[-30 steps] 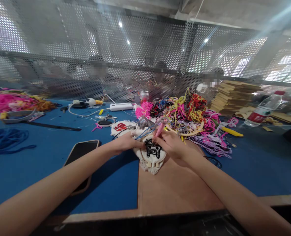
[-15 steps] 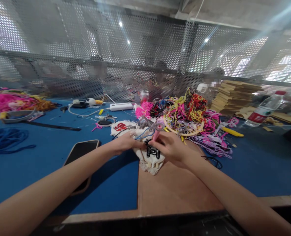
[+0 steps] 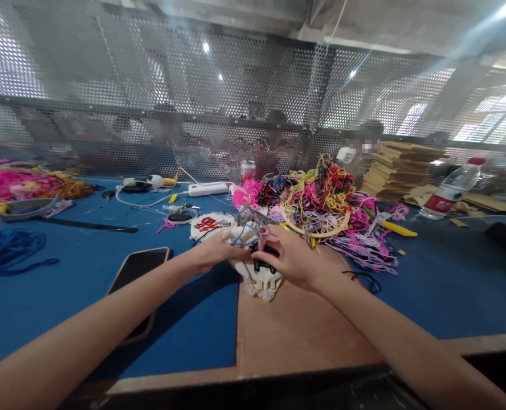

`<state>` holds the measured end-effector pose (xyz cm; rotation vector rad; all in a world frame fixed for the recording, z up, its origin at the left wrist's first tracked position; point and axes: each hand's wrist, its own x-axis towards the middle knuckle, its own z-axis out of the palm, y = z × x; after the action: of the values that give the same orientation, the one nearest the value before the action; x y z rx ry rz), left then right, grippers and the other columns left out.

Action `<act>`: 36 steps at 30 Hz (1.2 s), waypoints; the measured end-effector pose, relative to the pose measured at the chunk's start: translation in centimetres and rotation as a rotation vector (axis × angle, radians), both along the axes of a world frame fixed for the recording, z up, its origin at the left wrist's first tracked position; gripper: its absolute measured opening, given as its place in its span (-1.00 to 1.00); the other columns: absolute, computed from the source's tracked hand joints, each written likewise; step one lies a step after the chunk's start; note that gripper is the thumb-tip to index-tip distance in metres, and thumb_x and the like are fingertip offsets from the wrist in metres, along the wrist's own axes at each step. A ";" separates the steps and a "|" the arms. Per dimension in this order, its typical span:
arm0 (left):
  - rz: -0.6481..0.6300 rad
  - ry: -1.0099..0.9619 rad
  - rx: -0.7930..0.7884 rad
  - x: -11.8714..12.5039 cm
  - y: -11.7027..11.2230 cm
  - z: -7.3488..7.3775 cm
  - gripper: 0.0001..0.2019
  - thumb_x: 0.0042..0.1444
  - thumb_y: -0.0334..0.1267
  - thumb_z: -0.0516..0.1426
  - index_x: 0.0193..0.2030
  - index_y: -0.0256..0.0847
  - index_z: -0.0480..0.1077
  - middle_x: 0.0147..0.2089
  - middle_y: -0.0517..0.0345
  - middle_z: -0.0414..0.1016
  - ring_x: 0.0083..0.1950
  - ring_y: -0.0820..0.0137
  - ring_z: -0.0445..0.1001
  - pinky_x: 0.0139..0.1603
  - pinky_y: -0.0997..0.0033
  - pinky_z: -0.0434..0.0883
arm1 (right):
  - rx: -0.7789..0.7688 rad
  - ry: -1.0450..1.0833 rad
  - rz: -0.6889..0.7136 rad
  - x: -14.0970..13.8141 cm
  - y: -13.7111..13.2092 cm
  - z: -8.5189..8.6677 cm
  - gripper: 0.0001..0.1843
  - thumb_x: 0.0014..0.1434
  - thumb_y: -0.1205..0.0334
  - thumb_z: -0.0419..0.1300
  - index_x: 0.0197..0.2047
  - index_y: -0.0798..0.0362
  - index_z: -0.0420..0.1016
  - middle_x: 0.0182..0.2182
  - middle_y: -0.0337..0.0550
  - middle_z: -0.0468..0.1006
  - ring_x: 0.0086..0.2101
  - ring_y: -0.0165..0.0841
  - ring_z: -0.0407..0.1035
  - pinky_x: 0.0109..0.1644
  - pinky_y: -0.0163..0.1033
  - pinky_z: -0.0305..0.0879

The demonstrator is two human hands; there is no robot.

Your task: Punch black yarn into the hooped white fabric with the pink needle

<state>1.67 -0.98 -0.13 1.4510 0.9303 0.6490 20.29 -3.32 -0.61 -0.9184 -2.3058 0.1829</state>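
Near the table's front, my left hand (image 3: 216, 250) grips the far left edge of a white cloth piece (image 3: 249, 280) with frayed edges. Thick black yarn (image 3: 259, 266) forms a raised design on it, partly covered by my fingers. My right hand (image 3: 293, 256) is closed around a pink punch needle (image 3: 262, 239), held nearly upright over the black yarn. Its tip is hidden. Grey and blue strands lie around the tool's top. Just behind my left hand is another white cloth (image 3: 210, 225) with a red design.
A tangled yarn pile (image 3: 317, 199) with a wooden hoop (image 3: 285, 219) lies behind my right hand. To its right are a yellow-handled tool (image 3: 399, 229) and a water bottle (image 3: 452, 191). A phone (image 3: 139, 273) lies beneath my left forearm. Blue yarn (image 3: 9, 247) lies far left.
My right hand and the punch needle have shifted slightly left and lower over the cloth, covering more of the black design. My left hand keeps its hold. The whole view has shifted a little.
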 end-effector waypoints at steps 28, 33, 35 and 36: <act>0.124 -0.027 0.148 0.4 -0.6 0.3 -0.52 -0.25 -0.39 0.24 -0.08 -0.32 0.32 -0.17 0.01 0.48 -0.20 0.28 0.47 -0.15 0.29 0.41 | 0.008 0.250 -0.012 0.6 0.1 0.7 -0.81 0.18 0.19 0.01 -0.42 0.08 0.30 -0.45 -0.19 0.42 -0.43 -0.44 0.30 -0.31 -0.34 0.17; 0.132 -0.036 0.128 0.6 -0.8 0.5 -0.51 -0.26 -0.41 0.24 -0.09 -0.30 0.31 -0.17 0.02 0.49 -0.20 0.28 0.47 -0.16 0.29 0.43 | 0.019 0.227 -0.046 0.7 0.2 0.6 -0.77 0.17 0.15 -0.01 -0.44 0.07 0.31 -0.48 -0.18 0.40 -0.44 -0.41 0.29 -0.31 -0.30 0.18; 0.142 -0.037 0.122 0.6 -0.9 0.5 -0.51 -0.27 -0.41 0.24 -0.09 -0.31 0.31 -0.16 0.01 0.48 -0.20 0.27 0.48 -0.16 0.30 0.43 | 0.039 0.240 -0.057 0.7 0.2 0.5 -0.75 0.17 0.13 0.00 -0.45 0.07 0.32 -0.48 -0.18 0.39 -0.44 -0.41 0.29 -0.31 -0.30 0.18; 0.149 -0.035 0.123 0.6 -0.9 0.4 -0.51 -0.27 -0.42 0.24 -0.10 -0.31 0.31 -0.16 0.01 0.48 -0.21 0.27 0.48 -0.16 0.30 0.43 | 0.048 0.243 -0.061 0.7 0.2 0.5 -0.75 0.17 0.12 0.00 -0.45 0.07 0.32 -0.48 -0.19 0.38 -0.44 -0.41 0.28 -0.32 -0.30 0.18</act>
<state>2.24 -1.85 0.31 1.4831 0.9920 0.8517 21.00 -3.12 -0.13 -0.8895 -2.0479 0.2008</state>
